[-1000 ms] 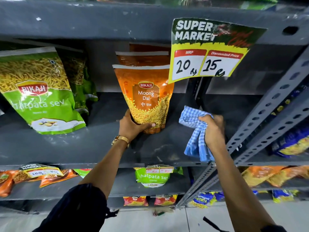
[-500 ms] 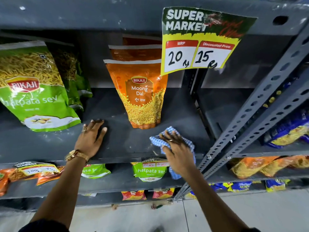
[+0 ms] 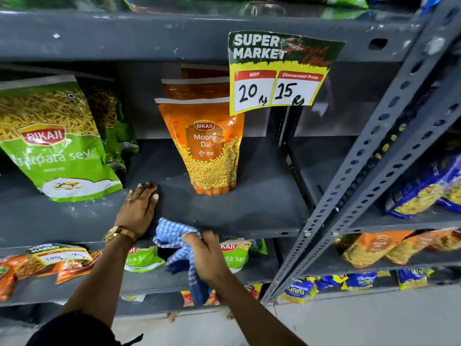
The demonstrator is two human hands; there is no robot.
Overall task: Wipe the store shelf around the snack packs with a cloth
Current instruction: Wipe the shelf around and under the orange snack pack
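Note:
The grey metal shelf (image 3: 262, 206) carries an upright orange Moong Dal pack (image 3: 204, 151) in the middle, with more orange packs behind it, and a green sev pack (image 3: 57, 146) leaning at the left. My left hand (image 3: 138, 211) lies flat, palm down, on the shelf between the two packs. My right hand (image 3: 207, 255) grips a blue checked cloth (image 3: 172, 237) at the shelf's front edge, below the orange pack. Part of the cloth hangs down over the edge.
A price sign (image 3: 282, 71) hangs from the shelf above, right of the orange packs. Perforated grey uprights (image 3: 369, 176) slant down the right side. Lower shelves hold green, orange and blue snack packs (image 3: 306, 288). Blue packs (image 3: 424, 191) sit in the bay at the right.
My right hand has dragged the cloth leftward and toward the front edge of the shelf, and the cloth now bunches and hangs over it. My left hand stays flat on the shelf.

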